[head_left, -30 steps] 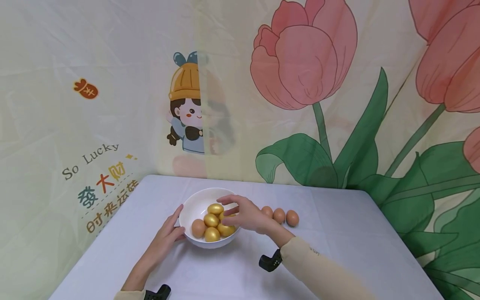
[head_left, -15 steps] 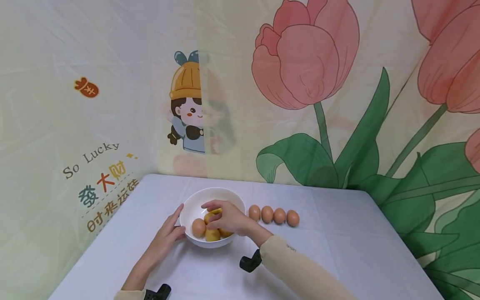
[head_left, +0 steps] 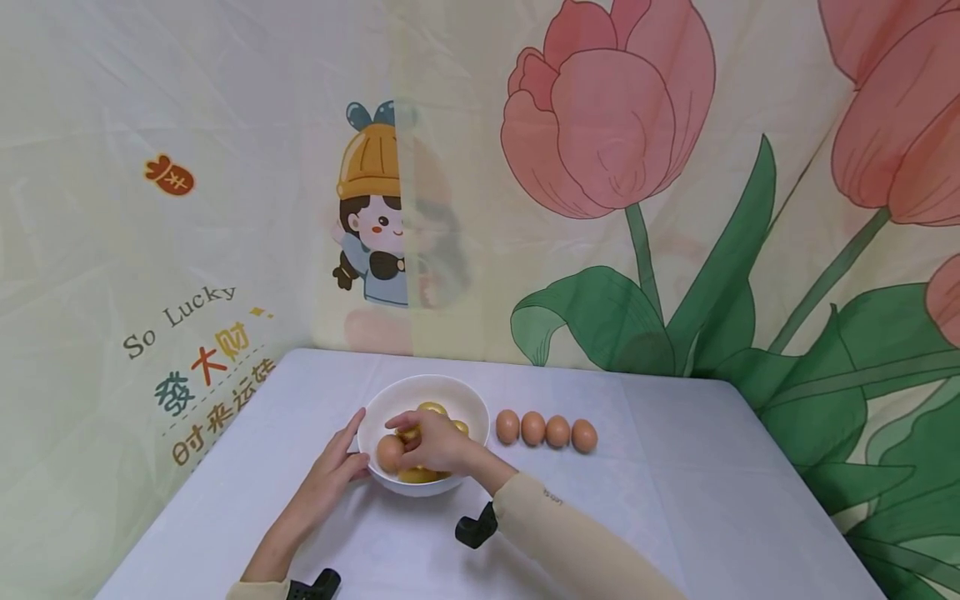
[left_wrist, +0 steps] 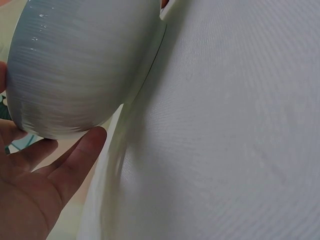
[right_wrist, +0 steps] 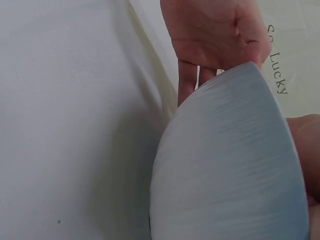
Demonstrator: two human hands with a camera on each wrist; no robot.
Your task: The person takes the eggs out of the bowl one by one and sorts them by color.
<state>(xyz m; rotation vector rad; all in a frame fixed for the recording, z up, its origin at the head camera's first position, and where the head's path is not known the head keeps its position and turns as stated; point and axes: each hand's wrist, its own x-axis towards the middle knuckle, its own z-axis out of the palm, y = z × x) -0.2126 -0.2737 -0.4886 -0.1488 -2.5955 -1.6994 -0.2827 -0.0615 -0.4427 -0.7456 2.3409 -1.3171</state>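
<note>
A white bowl [head_left: 474,398] stands on the table, with several golden eggs [head_left: 417,476] and one brown egg [head_left: 389,453] inside. My left hand [head_left: 336,463] holds the bowl's left side, its fingers and thumb spread along the outer wall, as the left wrist view also shows. Reaching into the bowl, my right hand [head_left: 437,444] has its thumb and fingers around the right side of the brown egg, covering part of the golden eggs. In the right wrist view the bowl's wall [right_wrist: 225,160] hides the fingertips' contact with the egg.
Just right of the bowl, several brown eggs [head_left: 533,428] lie in a row on the white cloth-covered table [head_left: 675,500]. A printed curtain [head_left: 450,333] hangs behind the table.
My right hand has moved left and down across the bowl, over the golden eggs to the brown one, which has shifted slightly left. The left hand stays on the bowl.
</note>
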